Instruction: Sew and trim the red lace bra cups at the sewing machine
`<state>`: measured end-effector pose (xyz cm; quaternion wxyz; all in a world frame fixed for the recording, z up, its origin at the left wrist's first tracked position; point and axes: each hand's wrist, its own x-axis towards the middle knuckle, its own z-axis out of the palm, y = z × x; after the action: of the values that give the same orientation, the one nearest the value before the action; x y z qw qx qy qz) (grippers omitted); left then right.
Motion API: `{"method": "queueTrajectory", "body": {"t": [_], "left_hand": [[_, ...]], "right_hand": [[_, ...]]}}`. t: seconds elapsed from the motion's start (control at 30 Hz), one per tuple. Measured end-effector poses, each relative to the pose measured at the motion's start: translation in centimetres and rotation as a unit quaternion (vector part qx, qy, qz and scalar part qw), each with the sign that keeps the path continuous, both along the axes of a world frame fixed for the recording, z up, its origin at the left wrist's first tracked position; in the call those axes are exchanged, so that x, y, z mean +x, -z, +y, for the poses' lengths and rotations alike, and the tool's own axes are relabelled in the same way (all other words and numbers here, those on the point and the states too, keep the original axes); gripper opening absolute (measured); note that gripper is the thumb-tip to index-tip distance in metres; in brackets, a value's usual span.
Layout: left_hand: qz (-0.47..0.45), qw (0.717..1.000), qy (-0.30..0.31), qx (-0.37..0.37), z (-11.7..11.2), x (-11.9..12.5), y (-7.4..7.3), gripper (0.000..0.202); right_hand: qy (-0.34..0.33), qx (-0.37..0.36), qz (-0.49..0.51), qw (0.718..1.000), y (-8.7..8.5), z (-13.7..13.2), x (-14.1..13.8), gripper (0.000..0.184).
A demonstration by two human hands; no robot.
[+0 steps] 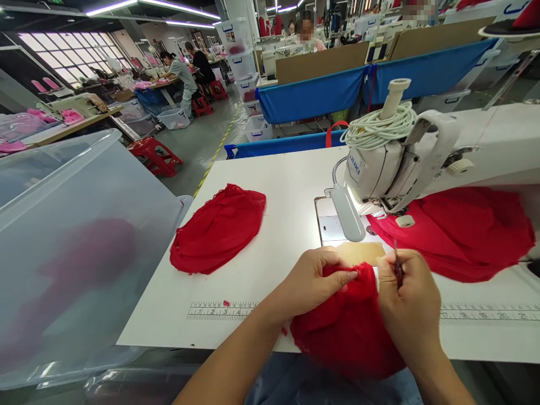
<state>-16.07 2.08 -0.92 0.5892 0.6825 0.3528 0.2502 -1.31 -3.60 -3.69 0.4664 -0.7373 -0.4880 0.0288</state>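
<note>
Around the sewing machine, the surface holds a red piece leftward and a red pile crowding beneath; in the head view, I judge edge work before that machine, left hand pinching red cloth, right hand clamped on a dark tool, steady tension probably needed next.

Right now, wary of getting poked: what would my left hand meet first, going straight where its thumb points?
Probably the right hand, which holds a small dark tool, just past the red cloth that the left hand grips; depth is unclear.
</note>
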Motion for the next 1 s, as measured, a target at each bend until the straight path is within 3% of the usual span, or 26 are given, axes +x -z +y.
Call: {"method": "queueTrajectory", "body": {"t": [0.07, 0.1, 0.17, 0.23, 0.3, 0.4, 0.43, 0.5, 0.63, 0.8, 1.0], "left_hand": [[-0.002, 1.000, -0.008, -0.011, 0.0, 0.0, 0.1, 0.023], [-0.006, 1.000, -0.015, -0.020, 0.1, -0.1, 0.2, 0.021], [-0.017, 0.999, -0.030, -0.038, 0.1, -0.1, 0.4, 0.018], [-0.033, 0.997, -0.041, -0.051, 0.2, -0.2, 0.5, 0.017], [-0.051, 0.996, -0.043, -0.059, 0.2, -0.2, 0.5, 0.016], [-0.066, 0.997, -0.029, -0.037, 0.0, 0.0, 0.4, 0.012], [-0.065, 0.997, -0.027, -0.019, -0.1, 0.0, 0.3, 0.010], [-0.050, 0.998, -0.035, 0.019, -0.2, 0.2, 0.1, 0.007], [0.004, 0.996, -0.071, 0.062, -0.3, 0.3, 0.2, 0.012], [0.044, 0.995, -0.078, 0.051, -0.1, 0.3, 0.6, 0.015], [0.021, 0.998, -0.059, 0.024, -0.1, 0.3, 0.3, 0.018]], "right_hand": [[0.026, -0.005, 0.049, 0.998, -0.1, -0.5, 0.6, 0.015], [0.004, -0.007, 0.100, 0.995, -0.3, -1.1, 1.0, 0.016], [-0.132, -0.023, 0.223, 0.966, -0.9, -2.9, 1.9, 0.022], [-0.332, -0.058, 0.279, 0.899, -1.6, -4.8, 2.8, 0.037], [-0.395, -0.091, 0.243, 0.881, -2.1, -5.8, 3.6, 0.041], [-0.362, -0.089, 0.225, 0.900, -2.1, -4.6, 3.5, 0.019], [-0.283, -0.064, 0.210, 0.934, -2.0, -3.7, 3.2, 0.015], [-0.211, -0.060, 0.182, 0.958, -1.7, -2.0, 2.4, 0.024], [-0.241, -0.064, 0.146, 0.957, -1.7, -0.5, 0.9, 0.021], [-0.178, -0.028, 0.133, 0.975, -1.7, -0.8, 0.7, 0.019], [-0.158, -0.034, 0.164, 0.973, -1.0, -0.7, 0.7, 0.020]]}}
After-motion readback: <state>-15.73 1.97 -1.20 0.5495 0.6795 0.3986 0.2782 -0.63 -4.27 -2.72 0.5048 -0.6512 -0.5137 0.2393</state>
